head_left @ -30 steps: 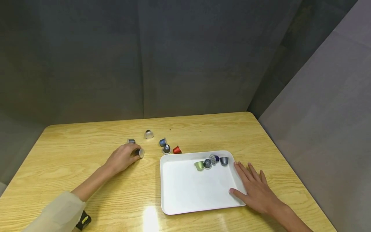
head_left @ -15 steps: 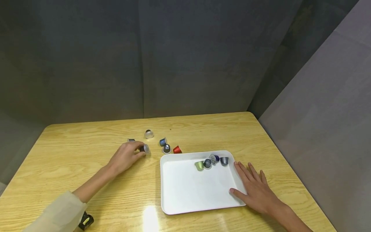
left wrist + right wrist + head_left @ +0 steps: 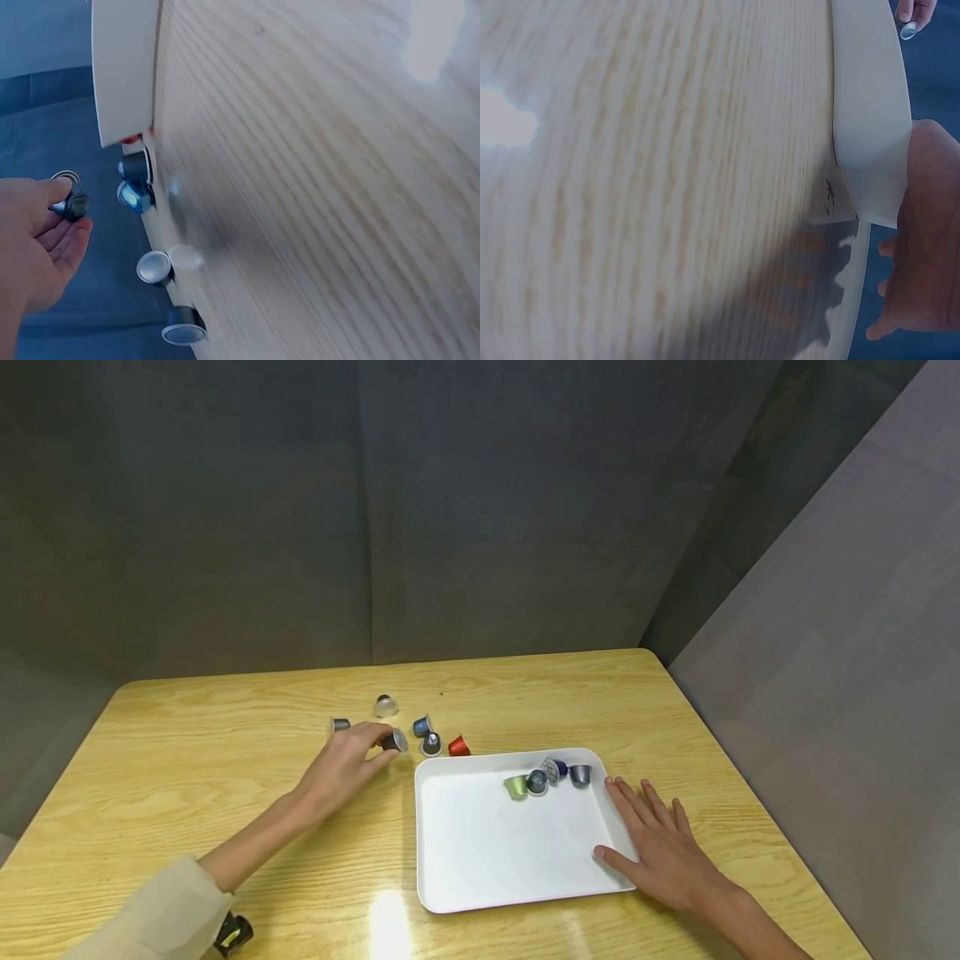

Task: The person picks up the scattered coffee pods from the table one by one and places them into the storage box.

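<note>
My left hand (image 3: 341, 766) pinches a dark coffee capsule (image 3: 394, 741) between thumb and fingers, its pale lid facing right. In the left wrist view this capsule (image 3: 73, 204) is held off the wooden table. Just right of it are a blue capsule (image 3: 422, 726), a black capsule (image 3: 431, 744) and a red capsule (image 3: 459, 747). My right hand (image 3: 660, 852) lies with spread fingers at the right rim of the white tray (image 3: 510, 852). Inside the tray, near its back wall, are a green capsule (image 3: 516, 788), a dark grey one, a purple one and a grey one.
A pale-lidded capsule (image 3: 386, 707) lies farther back on the wooden table (image 3: 225, 735), and a grey capsule (image 3: 341, 724) lies behind my left hand. Dark cloth (image 3: 480, 527) hangs past the table's back edge; a grey panel (image 3: 840, 652) runs along the right.
My left hand has carried the dark capsule to the right, toward the blue and black capsules, uncovering the grey capsule behind it. My right hand and the tray have stayed put.
</note>
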The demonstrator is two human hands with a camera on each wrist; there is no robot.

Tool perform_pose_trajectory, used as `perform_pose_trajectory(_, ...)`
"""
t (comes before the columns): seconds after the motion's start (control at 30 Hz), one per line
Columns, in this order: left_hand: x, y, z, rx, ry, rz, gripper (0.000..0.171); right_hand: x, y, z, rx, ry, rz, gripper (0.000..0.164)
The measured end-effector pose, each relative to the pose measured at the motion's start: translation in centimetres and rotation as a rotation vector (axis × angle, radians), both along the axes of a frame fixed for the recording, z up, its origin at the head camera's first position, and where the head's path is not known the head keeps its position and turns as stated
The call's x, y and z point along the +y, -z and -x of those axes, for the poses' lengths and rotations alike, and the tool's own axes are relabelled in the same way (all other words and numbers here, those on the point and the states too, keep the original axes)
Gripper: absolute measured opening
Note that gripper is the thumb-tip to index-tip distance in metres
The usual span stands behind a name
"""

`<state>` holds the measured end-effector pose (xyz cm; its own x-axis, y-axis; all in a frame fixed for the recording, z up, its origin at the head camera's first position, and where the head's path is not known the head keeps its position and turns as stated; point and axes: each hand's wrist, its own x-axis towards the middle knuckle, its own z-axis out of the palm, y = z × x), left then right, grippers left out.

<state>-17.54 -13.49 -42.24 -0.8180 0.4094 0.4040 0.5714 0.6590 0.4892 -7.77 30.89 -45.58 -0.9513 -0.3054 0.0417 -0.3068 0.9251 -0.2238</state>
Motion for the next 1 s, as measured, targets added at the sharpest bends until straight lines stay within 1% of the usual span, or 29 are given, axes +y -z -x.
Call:
perform_pose_trajectory(0.27,1.8,-0.6,-1.0,-0.034,0.026,-0.026,0.026,-0.1,-0.2,0.0,0.003,0.006,0.002,0.090)
perform_pose_trajectory(0.4,2.7,-0.7,-1.3,-0.042,0.042,-0.023,0.027,-0.1,-0.1,-0.1,0.002,0.005,0.007,0.092)
perform_pose_trajectory(0.53,3.5,-0.6,-1.2,-0.049,0.058,-0.016,0.028,-0.1,0.0,-0.1,-0.003,0.007,0.007,0.093)
perform_pose_trajectory(0.7,4.3,-0.4,-1.1,-0.071,0.081,-0.031,0.026,-0.2,-0.1,-0.1,-0.008,0.012,0.008,0.092)
perform_pose_trajectory(1.0,6.0,-0.3,-1.2,-0.063,0.129,-0.047,0.019,-0.1,0.0,-0.1,-0.003,0.010,0.013,0.091)
